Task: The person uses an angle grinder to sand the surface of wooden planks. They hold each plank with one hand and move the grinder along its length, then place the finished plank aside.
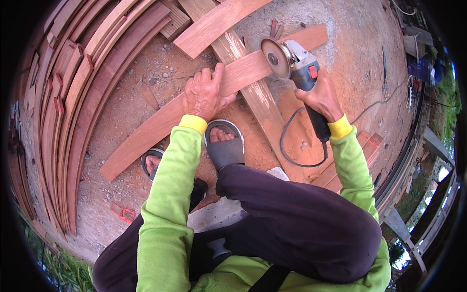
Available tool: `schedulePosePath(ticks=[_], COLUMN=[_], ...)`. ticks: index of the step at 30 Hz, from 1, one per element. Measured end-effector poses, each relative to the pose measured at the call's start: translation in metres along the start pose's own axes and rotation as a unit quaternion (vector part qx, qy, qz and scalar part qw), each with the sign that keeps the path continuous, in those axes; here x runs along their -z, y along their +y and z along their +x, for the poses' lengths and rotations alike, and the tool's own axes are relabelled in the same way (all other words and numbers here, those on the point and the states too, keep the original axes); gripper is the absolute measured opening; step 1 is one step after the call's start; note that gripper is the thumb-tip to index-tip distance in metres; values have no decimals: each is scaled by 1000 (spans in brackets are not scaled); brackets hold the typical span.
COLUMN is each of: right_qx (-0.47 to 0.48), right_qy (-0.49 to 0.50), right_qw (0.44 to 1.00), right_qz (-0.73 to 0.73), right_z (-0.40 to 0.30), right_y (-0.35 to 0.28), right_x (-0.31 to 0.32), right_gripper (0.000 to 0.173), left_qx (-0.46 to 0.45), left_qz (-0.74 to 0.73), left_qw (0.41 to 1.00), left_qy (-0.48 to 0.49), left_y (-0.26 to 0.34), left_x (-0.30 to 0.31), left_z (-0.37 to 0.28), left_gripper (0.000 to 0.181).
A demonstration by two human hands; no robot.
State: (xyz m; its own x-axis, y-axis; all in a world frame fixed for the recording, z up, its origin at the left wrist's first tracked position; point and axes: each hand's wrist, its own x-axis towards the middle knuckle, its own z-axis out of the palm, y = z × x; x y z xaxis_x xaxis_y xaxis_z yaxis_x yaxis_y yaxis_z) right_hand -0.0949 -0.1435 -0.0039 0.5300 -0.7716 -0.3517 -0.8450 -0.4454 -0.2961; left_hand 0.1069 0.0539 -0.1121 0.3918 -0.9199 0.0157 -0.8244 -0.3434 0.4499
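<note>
My right hand (pixel 323 95) is wrapped around the body of an angle grinder (pixel 304 78), beside its red switch. The grinder's round disc (pixel 276 58) stands over the upper part of a reddish wooden plank (pixel 246 72); whether disc and wood touch, I cannot tell. Pressed onto that plank, left of the disc, is my left hand (pixel 205 89), its fingers curled over the edge. The plank lies slantwise across a second board (pixel 261 102), whose face has pale scraped streaks. My sandalled foot (pixel 224 142) is just below the plank.
Long wooden boards (pixel 109 65) are piled at left. Another plank (pixel 222 25) crosses the lower board farther up. The grinder's cord (pixel 282 140) loops beside my right forearm. A red plastic piece (pixel 124 212) lies on the gritty ground. More boards (pixel 368 146) rest at right.
</note>
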Motion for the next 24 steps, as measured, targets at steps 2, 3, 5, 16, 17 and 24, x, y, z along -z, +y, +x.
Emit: schedulePosePath(ticks=[2,3,5,16,17,24], right_qx=[4,2,-5,-92,-99,-90], right_qy=[-2,-5,-9,67,73,72], right_qw=[1000,1000,1000,986,985,985], right_qz=[6,7,10,124,121,128], right_z=[2,3,3,-17,-18,-26], right_y=[1,1,-1,9,12,12], right_x=[-1,-1,-1,28,32,29], right_gripper=[52,54,56,53,53,55], left_qx=[-2,-1,-3,0,0,9], left_qz=[2,4,11,25,28,22], left_qw=[1000,1000,1000,1000,1000,999], left_qy=[-2,-1,-2,7,7,-29], left_y=[0,-1,-3,2,3,3], left_x=[0,0,-2,-7,-7,-3], left_z=[0,0,-1,4,4,4], left_gripper=[86,84,81,80,80,78])
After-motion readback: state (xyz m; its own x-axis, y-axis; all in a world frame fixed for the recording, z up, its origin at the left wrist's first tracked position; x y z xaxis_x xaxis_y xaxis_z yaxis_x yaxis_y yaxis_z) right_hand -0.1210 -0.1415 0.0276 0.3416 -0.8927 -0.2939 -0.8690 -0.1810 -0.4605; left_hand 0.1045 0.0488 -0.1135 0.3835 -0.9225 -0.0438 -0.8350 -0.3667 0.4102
